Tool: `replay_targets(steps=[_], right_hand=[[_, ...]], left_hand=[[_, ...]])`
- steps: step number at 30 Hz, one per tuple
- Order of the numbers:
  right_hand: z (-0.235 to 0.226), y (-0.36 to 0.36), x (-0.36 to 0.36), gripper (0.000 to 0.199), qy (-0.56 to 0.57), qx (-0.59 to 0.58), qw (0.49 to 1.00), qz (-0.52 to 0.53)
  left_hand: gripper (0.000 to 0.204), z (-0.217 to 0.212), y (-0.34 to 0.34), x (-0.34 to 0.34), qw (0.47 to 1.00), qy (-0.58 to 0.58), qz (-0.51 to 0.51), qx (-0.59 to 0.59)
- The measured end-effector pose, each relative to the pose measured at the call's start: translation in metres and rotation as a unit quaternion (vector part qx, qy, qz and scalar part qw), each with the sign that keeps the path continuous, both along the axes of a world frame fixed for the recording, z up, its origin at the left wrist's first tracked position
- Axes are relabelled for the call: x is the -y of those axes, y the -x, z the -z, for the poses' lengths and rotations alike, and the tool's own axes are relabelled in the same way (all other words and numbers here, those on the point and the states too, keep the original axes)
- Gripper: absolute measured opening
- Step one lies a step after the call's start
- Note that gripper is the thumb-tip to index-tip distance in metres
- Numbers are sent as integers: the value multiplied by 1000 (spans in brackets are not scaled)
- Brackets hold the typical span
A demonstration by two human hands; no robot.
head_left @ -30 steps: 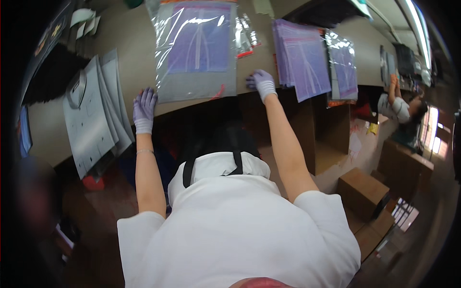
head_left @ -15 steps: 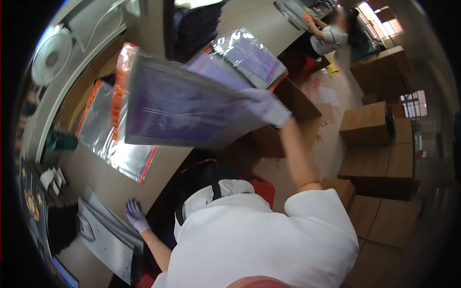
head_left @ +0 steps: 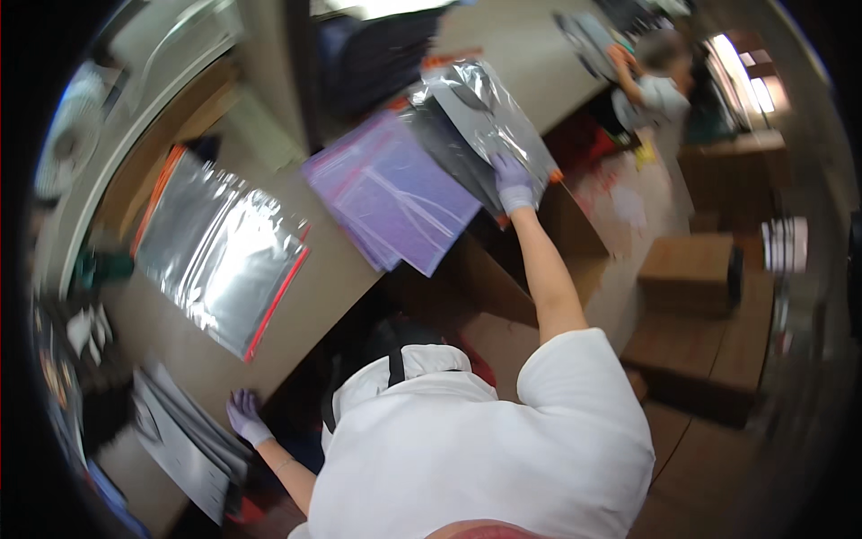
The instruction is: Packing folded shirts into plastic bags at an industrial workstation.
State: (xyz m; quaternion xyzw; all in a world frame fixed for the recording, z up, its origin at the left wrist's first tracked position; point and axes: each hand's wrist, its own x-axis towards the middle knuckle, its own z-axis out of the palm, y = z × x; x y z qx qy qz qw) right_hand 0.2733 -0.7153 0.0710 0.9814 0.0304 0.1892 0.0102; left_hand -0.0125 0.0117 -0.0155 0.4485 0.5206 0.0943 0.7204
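We take the fanned stack of purple packets on the worktop as our landmark. Just to its right lies a shiny clear package with something grey inside and orange at its edges. The person's right hand, in a lilac glove, reaches past the right side of the stack and touches the near part of that package; it is blurred, so we cannot tell whether its grip is closed on it. Well left of the stack and nearer the person, we see the gloved left hand at the worktop's edge, its grip loosely open. Also left of the stack lie clear bags with red and orange edges, and farther left, grey shirts.
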Motion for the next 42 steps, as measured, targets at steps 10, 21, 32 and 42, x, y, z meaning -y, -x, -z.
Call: replay_targets(steps=[10, 21, 32, 42], right_hand=[[7, 47, -52, 26, -281, -97, 949, 101], [-21, 146, -315, 18, -269, -142, 904, -301], [-124, 248, -483, 49, -340, -302, 754, -474], [-137, 191, -447, 59, -437, -145, 865, -198]], left_hand=[[41, -111, 12, -59, 790, -560, 35, -247], [21, -105, 15, -212, 497, -616, 294, -536], [54, -400, -33, -118, 518, -723, 399, -223], [47, -321, -102, 99, 832, -288, 267, 392]])
